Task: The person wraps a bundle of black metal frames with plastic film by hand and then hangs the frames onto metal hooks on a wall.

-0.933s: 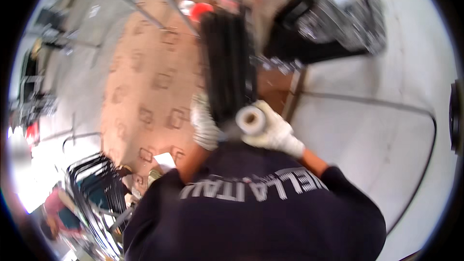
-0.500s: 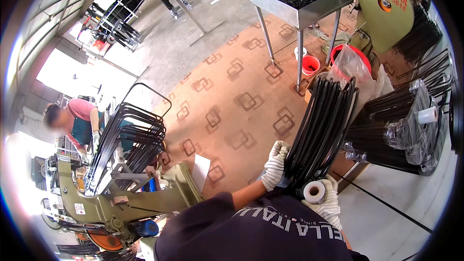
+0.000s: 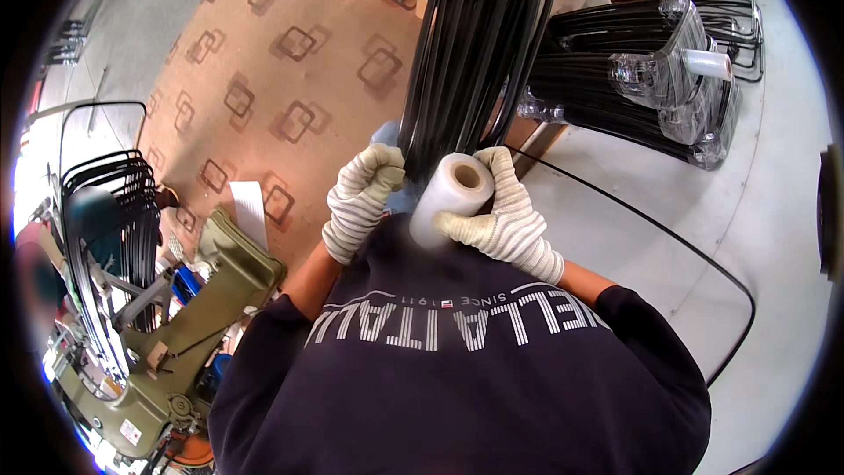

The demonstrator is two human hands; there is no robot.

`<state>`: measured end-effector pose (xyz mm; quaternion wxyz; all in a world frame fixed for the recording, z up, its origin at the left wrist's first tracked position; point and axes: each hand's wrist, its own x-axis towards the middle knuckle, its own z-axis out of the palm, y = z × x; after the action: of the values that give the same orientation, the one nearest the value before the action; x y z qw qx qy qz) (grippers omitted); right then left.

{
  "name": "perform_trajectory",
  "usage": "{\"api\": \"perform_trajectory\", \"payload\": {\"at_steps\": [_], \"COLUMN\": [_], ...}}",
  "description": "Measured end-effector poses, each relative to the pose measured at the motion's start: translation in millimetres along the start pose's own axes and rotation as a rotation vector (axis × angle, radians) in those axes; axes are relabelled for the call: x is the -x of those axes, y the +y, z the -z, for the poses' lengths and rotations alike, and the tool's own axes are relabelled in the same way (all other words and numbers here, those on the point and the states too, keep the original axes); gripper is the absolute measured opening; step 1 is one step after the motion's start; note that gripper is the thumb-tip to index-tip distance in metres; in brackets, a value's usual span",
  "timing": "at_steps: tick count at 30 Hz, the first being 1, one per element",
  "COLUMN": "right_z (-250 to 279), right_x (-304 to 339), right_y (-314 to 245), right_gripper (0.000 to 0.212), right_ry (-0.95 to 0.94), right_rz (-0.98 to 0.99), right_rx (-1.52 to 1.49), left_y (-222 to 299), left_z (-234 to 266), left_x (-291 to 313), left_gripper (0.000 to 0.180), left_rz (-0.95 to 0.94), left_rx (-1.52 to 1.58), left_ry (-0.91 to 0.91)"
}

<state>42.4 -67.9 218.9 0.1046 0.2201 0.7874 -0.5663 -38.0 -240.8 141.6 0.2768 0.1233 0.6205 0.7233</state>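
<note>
Film roll (image 3: 440,208) gripped in my right hand (image 3: 512,227) by the near end of the black rods (image 3: 479,48), I have my left hand (image 3: 362,200) curled closed, on what I can't tell, and judge this a wrapping step whose next move calls for a taut turn around them

A tilted, whitish film roll (image 3: 438,206), its hollow core showing, is near a bundle of bent black tubes (image 3: 470,57).

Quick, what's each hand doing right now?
Left hand: curled closed by the black rods; whether it grips anything can't be told.
Right hand: holding the white roll.
</note>
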Motion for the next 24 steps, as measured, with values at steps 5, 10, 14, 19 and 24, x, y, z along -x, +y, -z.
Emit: {"api": "perform_trajectory", "payload": {"at_steps": [5, 10, 14, 19, 24], "right_z": [8, 31, 44, 49, 55], "right_x": [-10, -8, 0, 10, 13], "right_y": [-8, -5, 13, 32, 39], "right_gripper": [0.058, 0.057, 0.063, 0.071, 0.074], "right_ry": [-0.065, -0.214, -0.272, -0.23, -0.224], "right_rz": [-0.088, -0.228, -0.145, -0.078, -0.018], "right_rx": [-0.135, -0.501, -0.532, -0.412, -0.179], "left_y": [16, -3, -12, -53, -92], "left_z": [-9, 2, -2, -9, -9], "left_x": [11, 4, -11, -53, -58], "left_gripper": [0.008, 0.006, 0.01, 0.007, 0.006], "left_rz": [0.118, -0.07, 0.101, 0.046, 0.103], "left_rx": [-0.244, -0.26, 0.267, 0.569, 0.497], "left_ry": [0.086, 0.234, 0.318, 0.382, 0.435]}}
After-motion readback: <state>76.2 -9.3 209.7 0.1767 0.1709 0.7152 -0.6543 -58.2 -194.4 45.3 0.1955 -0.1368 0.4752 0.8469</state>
